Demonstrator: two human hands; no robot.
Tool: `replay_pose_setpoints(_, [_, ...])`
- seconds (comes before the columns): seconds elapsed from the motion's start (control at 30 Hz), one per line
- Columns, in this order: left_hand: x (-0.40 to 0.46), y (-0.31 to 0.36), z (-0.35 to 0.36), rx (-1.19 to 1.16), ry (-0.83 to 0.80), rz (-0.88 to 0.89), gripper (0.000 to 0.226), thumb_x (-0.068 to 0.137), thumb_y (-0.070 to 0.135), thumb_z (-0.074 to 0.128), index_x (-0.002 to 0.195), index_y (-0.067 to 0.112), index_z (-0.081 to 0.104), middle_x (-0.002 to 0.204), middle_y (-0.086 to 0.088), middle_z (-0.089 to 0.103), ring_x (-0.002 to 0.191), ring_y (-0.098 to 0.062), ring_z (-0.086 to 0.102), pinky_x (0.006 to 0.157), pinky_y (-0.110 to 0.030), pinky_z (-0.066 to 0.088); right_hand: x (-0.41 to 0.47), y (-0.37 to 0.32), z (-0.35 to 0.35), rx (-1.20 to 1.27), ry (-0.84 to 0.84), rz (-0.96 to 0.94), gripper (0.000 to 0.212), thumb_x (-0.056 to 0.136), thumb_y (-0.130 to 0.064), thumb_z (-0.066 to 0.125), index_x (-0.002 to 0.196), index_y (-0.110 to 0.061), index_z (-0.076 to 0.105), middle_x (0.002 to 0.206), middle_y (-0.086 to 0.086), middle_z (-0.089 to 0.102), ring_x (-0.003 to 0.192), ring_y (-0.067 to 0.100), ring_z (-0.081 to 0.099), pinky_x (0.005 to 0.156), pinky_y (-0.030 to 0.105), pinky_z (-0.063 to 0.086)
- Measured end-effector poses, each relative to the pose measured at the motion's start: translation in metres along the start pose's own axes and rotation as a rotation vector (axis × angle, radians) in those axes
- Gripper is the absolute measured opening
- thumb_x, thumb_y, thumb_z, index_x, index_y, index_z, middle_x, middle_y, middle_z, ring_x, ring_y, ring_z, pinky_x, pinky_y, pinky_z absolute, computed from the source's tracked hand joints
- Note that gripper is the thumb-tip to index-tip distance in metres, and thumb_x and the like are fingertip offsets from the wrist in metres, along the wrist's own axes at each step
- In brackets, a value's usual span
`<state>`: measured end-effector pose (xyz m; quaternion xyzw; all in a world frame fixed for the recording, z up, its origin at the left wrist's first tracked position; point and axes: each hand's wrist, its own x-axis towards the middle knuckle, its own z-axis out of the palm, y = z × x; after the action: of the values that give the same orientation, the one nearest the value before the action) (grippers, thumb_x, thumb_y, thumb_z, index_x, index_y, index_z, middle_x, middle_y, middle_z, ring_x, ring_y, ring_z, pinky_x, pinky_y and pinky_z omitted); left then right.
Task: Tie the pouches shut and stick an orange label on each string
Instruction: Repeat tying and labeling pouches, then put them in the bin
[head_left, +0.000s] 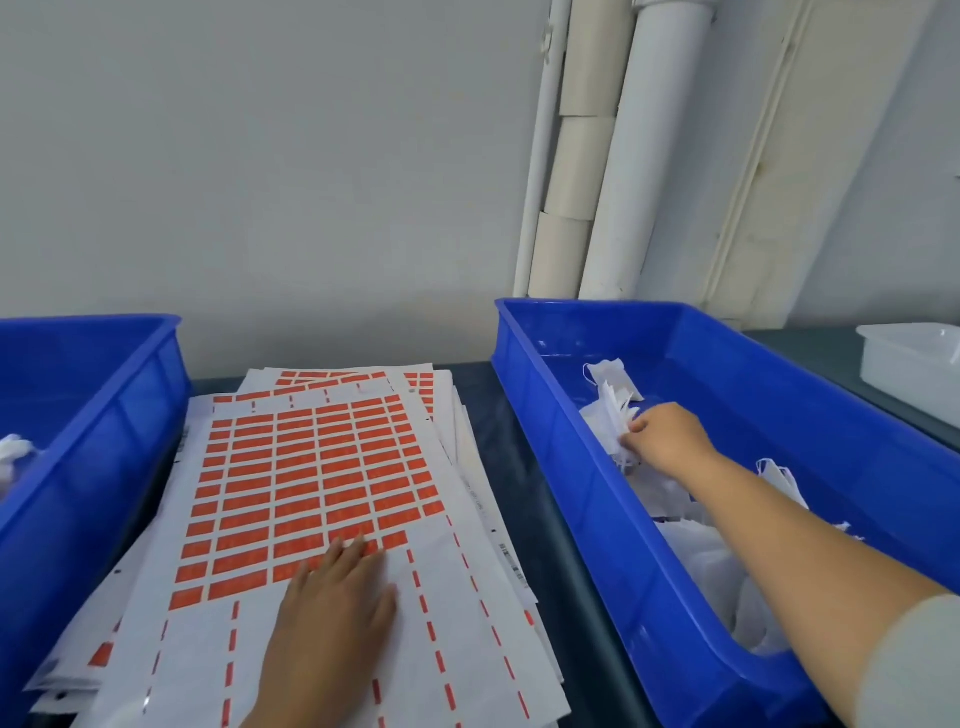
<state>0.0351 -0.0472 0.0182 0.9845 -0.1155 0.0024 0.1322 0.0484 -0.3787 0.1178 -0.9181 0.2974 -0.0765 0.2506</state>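
The left hand (340, 597) lies flat, palm down, on the top label sheet (311, 483), fingers straight and spread over the lowest rows of orange labels (291, 525). The right arm reaches forward into the right blue bin (597, 519), wrist bent down; the right hand (670, 439) has its fingers curled around a white pouch (610, 415) from the heap there. 1 more blue bin (104, 415) sits at the left.

No legible txt anywhere: print on the orange labels (311, 483) & sheet-edge barcode marks (511, 558) too blurred to read.
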Motion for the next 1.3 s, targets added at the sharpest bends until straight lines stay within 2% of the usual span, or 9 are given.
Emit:
replay_pose_setpoints(0.07, [0.001, -0.002, 0.001, 0.002, 0.008, 0.001, 0.057, 0.093, 0.057, 0.028, 0.146, 0.036, 0.022, 0.154, 0.017, 0.013, 0.143, -0.008, 0.009, 0.113, -0.034, 0.002, 0.001, 0.003, -0.001, 0.044, 0.034, 0.031, 0.026, 0.082, -0.004, 0.058, 0.061, -0.006, 0.044, 0.059, 0.008, 0.036, 0.057, 0.02, 0.033, 0.053, 0.029, 0.027])
replay_pose_setpoints(0.17, [0.001, -0.003, 0.004, 0.0, 0.011, -0.005, 0.058, 0.092, 0.058, 0.03, 0.145, 0.036, 0.024, 0.154, 0.017, 0.015, 0.143, -0.008, 0.011, 0.114, -0.034, 0.004, 0.003, 0.01, -0.006, 0.267, 0.051, 0.106, 0.017, 0.082, -0.012, 0.069, 0.074, 0.002, 0.067, 0.068, 0.014, 0.054, 0.064, 0.024, 0.051, 0.063, 0.036, 0.047])
replay_pose_setpoints(0.27, [0.0, -0.004, 0.005, -0.022, 0.013, -0.012, 0.058, 0.092, 0.058, 0.03, 0.145, 0.036, 0.024, 0.154, 0.017, 0.015, 0.143, -0.008, 0.01, 0.114, -0.034, 0.004, 0.002, 0.017, -0.011, 0.593, 0.012, 0.227, 0.009, 0.082, -0.008, 0.073, 0.082, 0.0, 0.07, 0.075, 0.009, 0.065, 0.065, 0.017, 0.059, 0.054, 0.024, 0.049])
replay_pose_setpoints(0.53, [0.0, -0.005, 0.005, -0.032, 0.008, -0.022, 0.058, 0.092, 0.058, 0.032, 0.145, 0.037, 0.025, 0.154, 0.017, 0.016, 0.143, -0.007, 0.011, 0.115, -0.034, 0.005, -0.004, 0.009, -0.025, 1.088, 0.005, 0.222, 0.017, 0.086, 0.003, 0.064, 0.085, -0.013, 0.064, 0.084, 0.007, 0.067, 0.074, 0.016, 0.064, 0.063, 0.026, 0.049])
replay_pose_setpoints(0.73, [-0.001, -0.003, 0.002, -0.052, 0.028, -0.024, 0.058, 0.092, 0.059, 0.032, 0.145, 0.037, 0.025, 0.153, 0.018, 0.017, 0.142, -0.006, 0.012, 0.114, -0.033, 0.005, -0.03, -0.026, -0.052, 1.218, 0.071, 0.044, 0.017, 0.087, -0.001, 0.06, 0.09, -0.017, 0.064, 0.089, 0.008, 0.068, 0.068, 0.013, 0.068, 0.059, 0.025, 0.055])
replay_pose_setpoints(0.93, [-0.003, -0.003, 0.0, -0.098, 0.04, -0.028, 0.056, 0.092, 0.057, 0.035, 0.144, 0.038, 0.027, 0.152, 0.019, 0.02, 0.142, -0.006, 0.015, 0.114, -0.032, 0.005, -0.087, -0.093, -0.068, 1.173, -0.121, -0.23, 0.016, 0.085, 0.005, 0.062, 0.084, -0.011, 0.063, 0.069, 0.002, 0.064, 0.053, 0.011, 0.06, 0.051, 0.02, 0.051])
replay_pose_setpoints(1.03, [-0.008, -0.002, -0.003, -0.284, 0.073, -0.109, 0.048, 0.09, 0.051, 0.047, 0.136, 0.037, 0.042, 0.145, 0.017, 0.038, 0.133, -0.009, 0.036, 0.112, -0.034, 0.024, -0.121, -0.129, -0.057, 1.201, -0.2, -0.277, 0.016, 0.086, 0.006, 0.062, 0.084, -0.01, 0.062, 0.071, 0.004, 0.067, 0.053, 0.011, 0.064, 0.051, 0.019, 0.051])
replay_pose_setpoints(1.1, [-0.009, -0.002, -0.007, -0.523, 0.112, -0.183, 0.036, 0.089, 0.041, 0.056, 0.124, 0.035, 0.053, 0.133, 0.015, 0.052, 0.115, -0.008, 0.052, 0.102, -0.032, 0.039, -0.142, -0.148, -0.038, 1.246, -0.271, -0.261, 0.016, 0.085, 0.006, 0.062, 0.082, -0.01, 0.062, 0.075, 0.007, 0.069, 0.055, 0.012, 0.066, 0.051, 0.02, 0.051])
replay_pose_setpoints(1.3, [-0.008, -0.005, -0.013, -0.961, 0.258, -0.401, 0.022, 0.094, 0.032, 0.049, 0.11, 0.024, 0.06, 0.107, 0.006, 0.061, 0.084, -0.005, 0.05, 0.084, -0.028, 0.045, -0.174, -0.173, 0.039, 1.263, -0.51, -0.09, 0.012, 0.085, -0.001, 0.066, 0.088, -0.013, 0.065, 0.077, 0.004, 0.075, 0.067, 0.018, 0.073, 0.058, 0.025, 0.057])
